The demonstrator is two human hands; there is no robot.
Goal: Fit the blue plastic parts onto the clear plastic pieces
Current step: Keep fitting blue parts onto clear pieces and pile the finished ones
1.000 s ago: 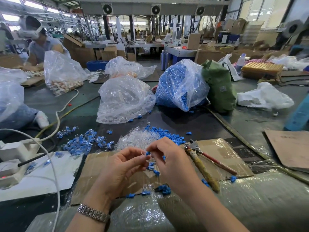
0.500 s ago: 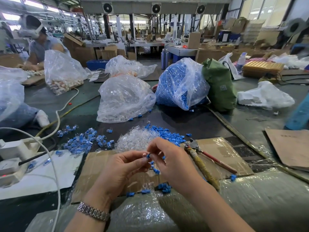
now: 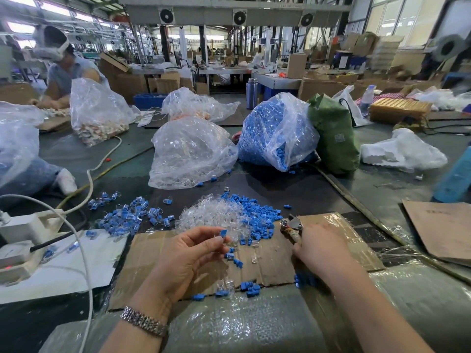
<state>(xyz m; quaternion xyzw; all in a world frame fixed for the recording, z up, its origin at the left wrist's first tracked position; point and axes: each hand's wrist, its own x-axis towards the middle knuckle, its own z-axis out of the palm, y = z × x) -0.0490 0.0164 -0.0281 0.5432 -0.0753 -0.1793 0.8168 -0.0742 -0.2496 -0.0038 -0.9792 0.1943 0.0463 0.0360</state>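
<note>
Pinching clear piece (image 3: 227, 238) with blue part (image 3: 223, 233) in left hand (image 3: 188, 253); right hand (image 3: 318, 248) gripping pliers (image 3: 291, 226) on cardboard (image 3: 270, 266).

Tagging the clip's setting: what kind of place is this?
Likely a factory assembly floor: bulk bags of blue parts and clear pieces on a long bench, another worker nearby, stacked cartons behind.

Two hands (image 3: 183, 253), one pliers (image 3: 291, 226), two water bottles (image 3: 251, 93), one wristwatch (image 3: 144, 322)
</note>
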